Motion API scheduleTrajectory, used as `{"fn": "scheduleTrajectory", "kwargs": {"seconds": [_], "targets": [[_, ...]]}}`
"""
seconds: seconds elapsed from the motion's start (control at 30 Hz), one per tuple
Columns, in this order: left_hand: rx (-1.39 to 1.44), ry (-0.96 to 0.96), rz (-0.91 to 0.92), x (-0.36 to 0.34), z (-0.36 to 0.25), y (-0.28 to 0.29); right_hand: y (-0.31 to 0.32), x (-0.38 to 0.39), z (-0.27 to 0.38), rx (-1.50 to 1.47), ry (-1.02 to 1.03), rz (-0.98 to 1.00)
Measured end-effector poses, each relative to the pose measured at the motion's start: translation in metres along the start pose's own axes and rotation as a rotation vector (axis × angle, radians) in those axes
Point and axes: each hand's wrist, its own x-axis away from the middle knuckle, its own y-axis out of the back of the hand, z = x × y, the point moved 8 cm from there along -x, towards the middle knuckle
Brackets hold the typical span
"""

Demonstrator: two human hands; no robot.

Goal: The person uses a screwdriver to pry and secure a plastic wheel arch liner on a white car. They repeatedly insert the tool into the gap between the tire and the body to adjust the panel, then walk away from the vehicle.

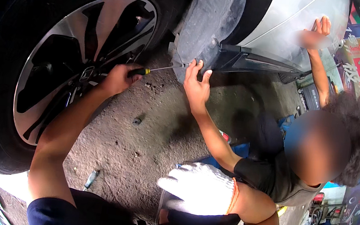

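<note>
Your bare left hand (118,80) is gripping one black-and-yellow-handled screwdriver (147,71), pointing beyond its fingers (137,78); one white-knit-gloved right hand (199,188) is showing indeterminable grip.

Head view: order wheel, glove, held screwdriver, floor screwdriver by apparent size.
1. Wheel
2. Glove; looks near the camera, which may enlarge it
3. Held screwdriver; handle partly hidden by the left hand
4. Floor screwdriver

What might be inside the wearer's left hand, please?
A screwdriver: its shaft and the front of its black-and-yellow handle show. The left hand covers the rest, which cannot be seen.
</note>
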Motion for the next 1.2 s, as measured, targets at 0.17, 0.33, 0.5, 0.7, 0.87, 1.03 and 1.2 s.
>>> {"fn": "scheduleTrajectory", "kwargs": {"seconds": [0.17, 0.33, 0.5, 0.7, 0.87, 1.03, 1.2], "targets": [[-0.389, -0.449, -0.12, 0.011, -0.034, -0.006, 0.001, -0.004, 0.0, 0.01, 0.039, -0.003], [0.858, 0.356, 0.052, -0.007, 0.047, -0.008, 0.003, -0.001, 0.004, 0.0, 0.073, -0.05], [1.204, 0.68, 0.311, 0.02, 0.029, -0.046, -0.002, 0.005, 0.003, -0.024, 0.068, -0.039], [0.055, -0.059, 0.003, -0.003, 0.006, -0.006, -0.006, 0.004, -0.002, -0.035, 0.075, -0.021], [-0.295, -0.4, -0.203, 0.005, -0.043, -0.004, -0.009, 0.003, -0.004, -0.044, 0.057, -0.027], [0.112, -0.206, -0.206, -0.01, 0.0, 0.016, -0.007, 0.0, -0.004, -0.049, 0.067, -0.027], [0.817, 0.533, 0.237, 0.005, 0.038, -0.024, -0.016, -0.004, -0.002, -0.06, 0.06, -0.01]]}}
